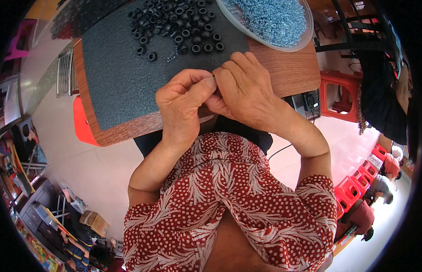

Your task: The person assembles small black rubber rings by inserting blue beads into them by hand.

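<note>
My left hand (184, 97) and my right hand (245, 90) meet over the near edge of the table, fingertips pressed together. Both are closed in a pinch. A dark sliver shows between the fingertips, but the fingers cover nearly all of whatever is there. Beyond my hands, a heap of small black ring-shaped parts (186, 22) lies on a dark grey mat (115, 86). A few small metal coil springs (172, 55) rest beside the heap's near side. At the far right, a round clear tub (306, 43) holds a mass of small bluish shiny pieces (270, 20), likely the same coils.
The mat covers much of the wood-topped table (288, 68). A red stool (340, 97) stands right of the table, and a red seat edge (84, 120) shows at left. Dark cloth (383, 90) hangs at far right. Other people (360, 217) sit by red stools at lower right.
</note>
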The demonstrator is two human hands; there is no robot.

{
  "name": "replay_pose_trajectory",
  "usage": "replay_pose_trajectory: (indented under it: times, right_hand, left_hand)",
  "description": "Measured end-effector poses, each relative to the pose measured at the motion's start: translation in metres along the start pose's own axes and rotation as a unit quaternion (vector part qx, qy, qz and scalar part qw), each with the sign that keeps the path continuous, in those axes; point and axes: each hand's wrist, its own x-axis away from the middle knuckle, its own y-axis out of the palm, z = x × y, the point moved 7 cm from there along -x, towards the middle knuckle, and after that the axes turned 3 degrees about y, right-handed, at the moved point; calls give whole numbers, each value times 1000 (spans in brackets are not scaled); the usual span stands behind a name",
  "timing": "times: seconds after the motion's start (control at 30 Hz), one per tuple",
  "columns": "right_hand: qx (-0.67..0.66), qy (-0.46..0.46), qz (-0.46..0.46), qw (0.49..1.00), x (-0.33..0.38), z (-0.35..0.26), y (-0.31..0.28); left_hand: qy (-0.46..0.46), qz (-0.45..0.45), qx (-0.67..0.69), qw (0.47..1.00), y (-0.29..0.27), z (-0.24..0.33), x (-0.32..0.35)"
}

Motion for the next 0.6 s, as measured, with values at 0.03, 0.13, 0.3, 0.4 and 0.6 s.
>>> replay_pose_trajectory:
  times: [0.03, 0.13, 0.3, 0.4, 0.6]
  right_hand:
    - [18, -8, 2, 1000, -1, -1, 1]
    - [7, -24, 15, 1000, -3, -2, 0]
    - [19, -31, 12, 999, -1, -2, 1]
    - [25, -36, 42, 998, 0, 1, 0]
    - [10, -60, 20, 998, 3, -1, 1]
  left_hand:
    - [0, 0, 0, 1000, 0, 0, 0]
    - [-1, 12, 3, 1000, -1, 0, 1]
    - [-13, 2, 2, 1000, 1, 1, 1]
    - [-34, -5, 6, 999, 3, 3, 2]
    - [-49, -116, -72, 989, -2, -6, 7]
